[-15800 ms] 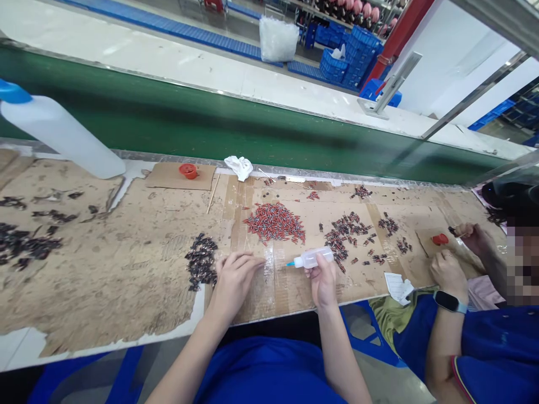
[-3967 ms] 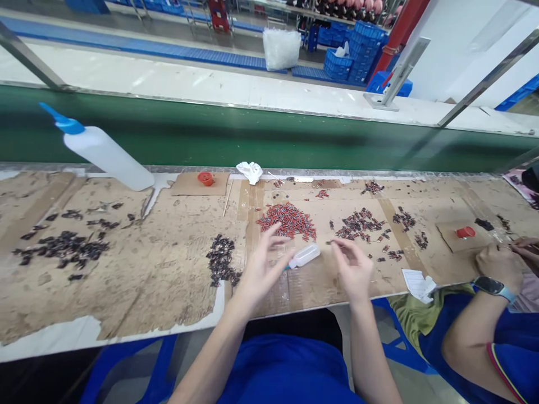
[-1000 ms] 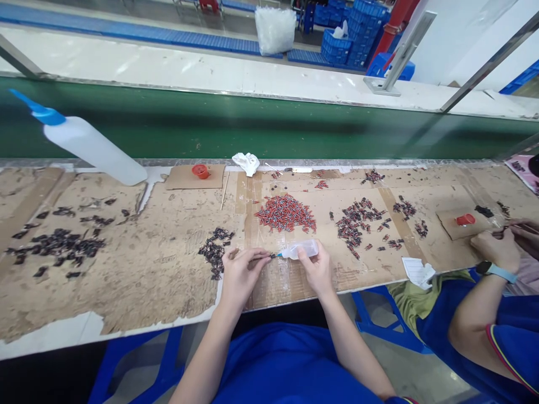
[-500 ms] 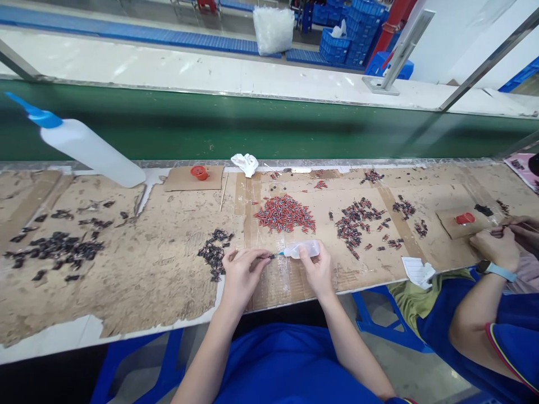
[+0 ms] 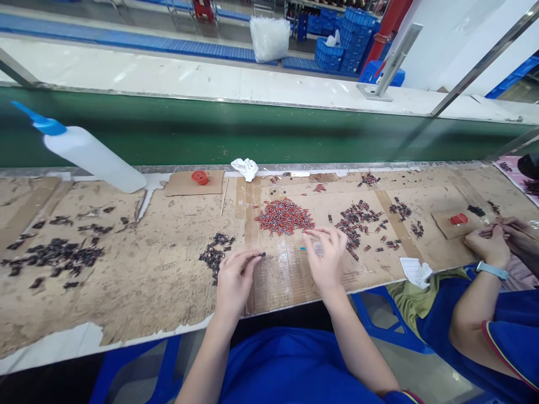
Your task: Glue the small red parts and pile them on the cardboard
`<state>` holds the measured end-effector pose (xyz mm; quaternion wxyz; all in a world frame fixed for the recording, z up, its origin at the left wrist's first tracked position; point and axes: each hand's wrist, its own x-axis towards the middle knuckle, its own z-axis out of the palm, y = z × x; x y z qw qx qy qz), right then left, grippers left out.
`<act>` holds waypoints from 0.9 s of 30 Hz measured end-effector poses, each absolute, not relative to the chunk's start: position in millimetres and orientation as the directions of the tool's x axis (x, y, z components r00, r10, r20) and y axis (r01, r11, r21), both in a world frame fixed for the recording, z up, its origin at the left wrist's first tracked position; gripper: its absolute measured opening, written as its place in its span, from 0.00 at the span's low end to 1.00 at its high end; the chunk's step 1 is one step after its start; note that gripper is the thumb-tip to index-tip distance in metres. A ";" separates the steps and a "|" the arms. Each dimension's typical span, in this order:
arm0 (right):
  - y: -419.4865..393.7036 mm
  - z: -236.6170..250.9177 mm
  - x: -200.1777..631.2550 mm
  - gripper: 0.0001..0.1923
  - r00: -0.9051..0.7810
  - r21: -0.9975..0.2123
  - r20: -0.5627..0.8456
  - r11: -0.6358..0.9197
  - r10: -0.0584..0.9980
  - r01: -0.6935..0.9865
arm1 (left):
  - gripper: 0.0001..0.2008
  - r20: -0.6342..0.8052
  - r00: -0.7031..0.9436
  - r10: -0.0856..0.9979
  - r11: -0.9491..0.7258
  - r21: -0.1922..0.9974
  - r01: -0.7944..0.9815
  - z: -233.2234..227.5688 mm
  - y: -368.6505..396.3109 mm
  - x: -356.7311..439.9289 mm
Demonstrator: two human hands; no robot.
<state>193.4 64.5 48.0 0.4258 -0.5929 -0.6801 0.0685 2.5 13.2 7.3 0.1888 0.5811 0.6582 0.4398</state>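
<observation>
Since 0.5 s ago: small dropper bottle point(image 5: 314, 247) no longer gripped and aimed at the left fingertips; it now lies on the bench under the right hand point(image 5: 326, 259), whose fingers have spread. Nozzle and the left hand's piece have separated.

Bottle: long axis about level across the bench, blue nozzle tip pointing toward the left hand point(image 5: 233, 279). Body translucent, whitish, mostly hidden behind the right fingers; only the blue tip and a sliver of the body show.

Right hand: open, fingers fanned above the bottle. Contact with the bottle cannot be told.

Left hand: fingers curled, thumb and forefinger pinched on a small dark piece point(image 5: 261, 255) that sticks out toward the right hand. Piece too small to tell detail.

Outward:
- dark pieces heap point(image 5: 215, 252) just left of the left hand.
- red pieces heap point(image 5: 283, 216) just beyond both hands.
- mixed red-and-dark pieces point(image 5: 356, 221) beyond and right of the right hand.
- cardboard bench cover point(image 5: 160, 264) under everything, worn and taped.
- large squeeze bottle point(image 5: 90, 157), blue spout, tilted, far left of the left hand.
- orange cap point(image 5: 200, 177) and white rag point(image 5: 245, 168) at the far edge, by the green conveyor belt point(image 5: 252, 134).
- co-worker's hands point(image 5: 490, 244) well right of the right hand, close together.
</observation>
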 end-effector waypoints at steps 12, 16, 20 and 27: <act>97.5 41.3 123.5 0.04 -0.146 -0.455 0.103 0.178 0.984 0.872 | 0.10 0.239 -0.387 0.891 -0.037 0.886 0.462 15.8 11.0 0.4; 98.9 37.0 135.0 0.06 -0.228 -0.777 0.103 0.221 0.968 0.590 | 0.09 0.231 -0.409 0.883 -0.021 0.889 0.458 16.8 14.4 0.5; 93.8 37.4 145.9 0.07 -0.339 -0.981 -0.004 0.061 0.941 0.183 | 0.09 0.252 -0.387 0.887 -0.040 0.877 0.479 21.0 19.0 4.4; 82.6 41.5 151.5 0.11 -0.342 -0.990 0.026 0.072 0.939 0.123 | 0.10 0.290 -0.385 0.876 -0.058 0.857 0.512 28.1 23.0 13.7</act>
